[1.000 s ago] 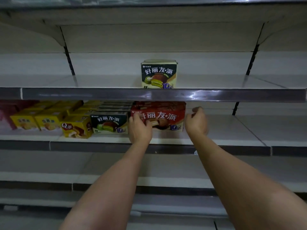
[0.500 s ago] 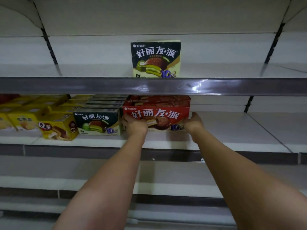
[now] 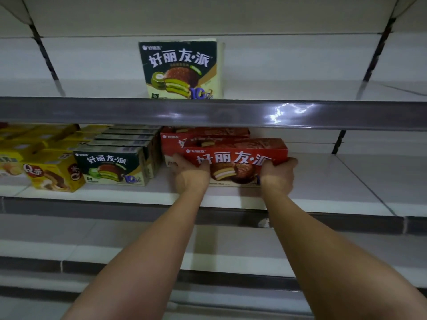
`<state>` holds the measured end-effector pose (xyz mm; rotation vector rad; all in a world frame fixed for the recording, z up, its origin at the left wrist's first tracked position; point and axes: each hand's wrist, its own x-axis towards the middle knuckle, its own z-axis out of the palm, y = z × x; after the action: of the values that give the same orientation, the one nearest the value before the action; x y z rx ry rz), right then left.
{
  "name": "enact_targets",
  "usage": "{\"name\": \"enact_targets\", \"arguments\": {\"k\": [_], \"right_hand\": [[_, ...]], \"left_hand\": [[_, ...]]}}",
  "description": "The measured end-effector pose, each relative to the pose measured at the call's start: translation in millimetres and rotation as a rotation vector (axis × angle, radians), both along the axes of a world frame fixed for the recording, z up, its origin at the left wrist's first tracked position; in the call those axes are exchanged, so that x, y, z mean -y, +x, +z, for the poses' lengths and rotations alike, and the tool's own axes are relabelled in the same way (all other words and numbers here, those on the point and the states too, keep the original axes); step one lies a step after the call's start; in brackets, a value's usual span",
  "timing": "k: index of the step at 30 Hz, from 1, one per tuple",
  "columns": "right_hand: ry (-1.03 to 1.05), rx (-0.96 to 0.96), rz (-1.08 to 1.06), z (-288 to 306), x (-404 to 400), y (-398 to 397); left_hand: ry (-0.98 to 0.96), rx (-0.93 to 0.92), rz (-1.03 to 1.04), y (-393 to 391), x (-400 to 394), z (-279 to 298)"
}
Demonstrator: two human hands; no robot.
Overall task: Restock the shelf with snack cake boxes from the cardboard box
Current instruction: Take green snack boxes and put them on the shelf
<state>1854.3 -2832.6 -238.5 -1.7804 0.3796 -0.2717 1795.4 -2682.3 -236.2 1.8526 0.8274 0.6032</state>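
On the middle shelf [image 3: 346, 181] we've got the front red box [image 3: 235, 162] gripped at both ends, left hand [image 3: 191, 174] and right hand [image 3: 278, 173], skewed against the red box behind [image 3: 171, 144]; pushing in crooked could jam it or shove the green boxes [image 3: 113, 167].

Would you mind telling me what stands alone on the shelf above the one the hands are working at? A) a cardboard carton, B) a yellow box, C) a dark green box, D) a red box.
C: a single dark green box stands upright on the upper shelf, while both hands hold the red box on the shelf below.
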Motion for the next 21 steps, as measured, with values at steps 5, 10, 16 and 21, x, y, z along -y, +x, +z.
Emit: {"name": "enact_targets", "arguments": {"k": [5,10,16,21], "right_hand": [[-0.435,0.008,-0.136,9,77,13],[-0.301,-0.008,-0.122,16,142,39],[-0.115,0.026,-0.037,14,183,73],[0.123,0.081,0.057,7,193,101]], "left_hand": [[-0.031,0.062,-0.107,14,66,1],[-0.070,0.078,-0.285,34,125,1],[-0.058,0.054,-0.390,83,150,-1],[-0.172,0.133,-0.378,109,156,-11]]}}
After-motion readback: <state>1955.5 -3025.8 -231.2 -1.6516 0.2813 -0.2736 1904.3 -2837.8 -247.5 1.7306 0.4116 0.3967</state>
